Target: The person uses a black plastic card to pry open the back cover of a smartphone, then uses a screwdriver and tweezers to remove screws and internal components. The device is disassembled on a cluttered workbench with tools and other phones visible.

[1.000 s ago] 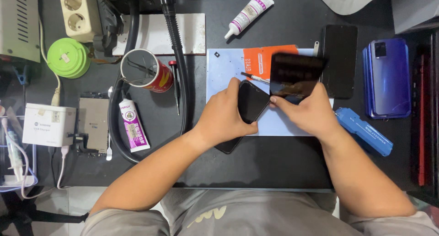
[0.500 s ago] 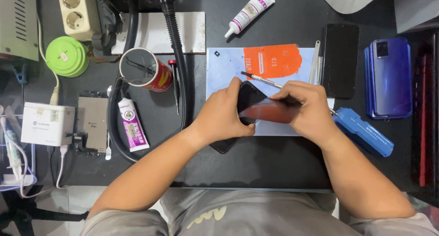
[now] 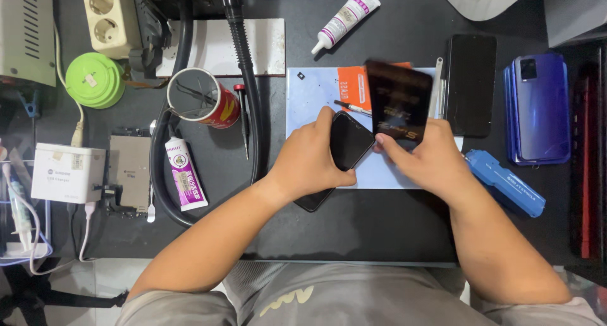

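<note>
My left hand [image 3: 310,162] grips a black phone [image 3: 348,143] that lies slanted over the edge of a pale blue work mat [image 3: 310,92]. My right hand [image 3: 430,158] holds a dark glossy rectangular sheet [image 3: 398,102] upright by its lower edge, just right of the phone. Behind the sheet lie an orange card [image 3: 351,86] and thin metal tweezers [image 3: 349,106] on the mat.
On the right sit a black phone [image 3: 471,84], a blue phone [image 3: 537,108] and a blue tool [image 3: 506,182]. A glue tube [image 3: 346,11] lies at the top. On the left are a can of tools [image 3: 201,98], another glue tube [image 3: 183,174], a black hose [image 3: 246,92], a white box [image 3: 68,172].
The dark sheet was up one second ago, was laid down over the phone half a second ago, and is now lifted upright again by my right hand. My left hand stays on the phone.
</note>
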